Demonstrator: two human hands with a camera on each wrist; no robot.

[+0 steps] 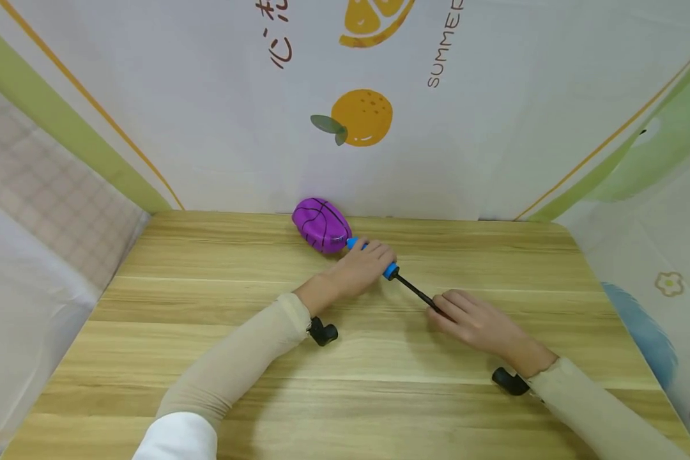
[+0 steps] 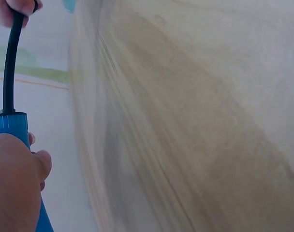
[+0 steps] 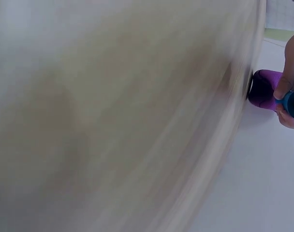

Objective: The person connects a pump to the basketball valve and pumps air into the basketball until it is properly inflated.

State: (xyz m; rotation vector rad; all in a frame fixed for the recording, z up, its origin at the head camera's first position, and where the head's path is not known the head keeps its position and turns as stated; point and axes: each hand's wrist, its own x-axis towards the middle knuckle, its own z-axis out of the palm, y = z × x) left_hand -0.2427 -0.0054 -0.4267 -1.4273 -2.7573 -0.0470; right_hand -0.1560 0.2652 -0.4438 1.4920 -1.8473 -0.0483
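A purple ball [image 1: 321, 225] with black basketball lines, dented and not fully round, rests toward the back of the table. The tip of a blue hand pump [image 1: 390, 271] meets the ball's right side. Wrapped round the pump's barrel is my left hand [image 1: 361, 268], which covers most of it. From the barrel a long black rod [image 1: 416, 292] runs toward my right hand [image 1: 473, 322], whose fingers curl round its far end and hide the handle. The left wrist view also shows the drawn-out rod [image 2: 10, 67] above the barrel [image 2: 10, 124].
A wood-grain table [image 1: 391, 409] lies under both hands. At its back edge hangs a white cloth [image 1: 236, 147] printed with oranges and lettering, and more printed cloth drapes both sides. Small black devices [image 1: 323, 332] sit at both wrists.
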